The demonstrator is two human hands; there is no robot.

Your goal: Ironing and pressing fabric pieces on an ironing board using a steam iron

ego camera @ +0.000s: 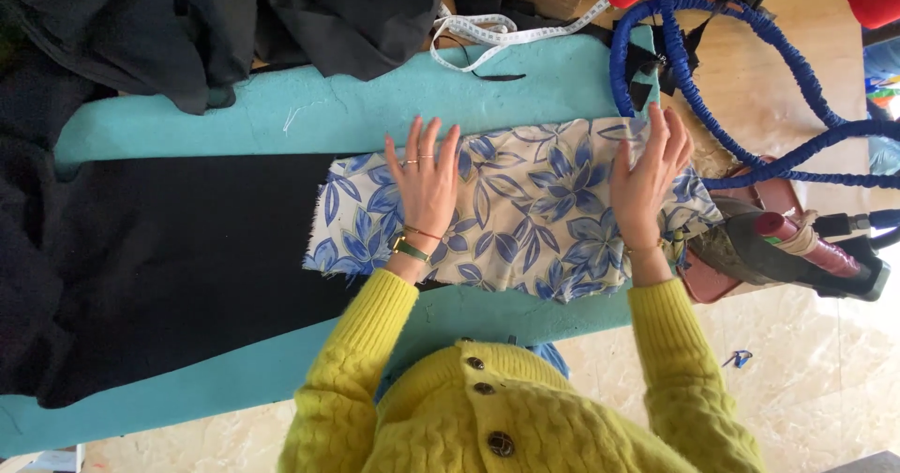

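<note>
Here the step in hand looks like smoothing: nearest the camera, the yellow knitted sleeves [356, 360] run out to two hands laid flat on a strip of blue-flowered cloth [525, 206]. The left hand [427, 178] presses palm down near the strip's left, frayed end, fingers spread and straight; its grip is fully open and has hold of nothing. The right hand [647, 178] lies likewise, open and flat, near the strip's right end, clasping nothing. The cloth lies across the middle of the turquoise worktop [356, 107], its long axis running left to right in the view, crosswise to the person, its left end overlapping a black fabric [187, 257] and its right end reaching the worktop's edge just beside an iron [778, 248]. Any further flattening would, in my judgement, call for both palms to slide outward along that long axis with even pressure, staying clear of the iron. Farther off lie a white measuring tape [487, 37], a coiled blue hose [741, 70] and heaped dark garments [187, 23].
</note>
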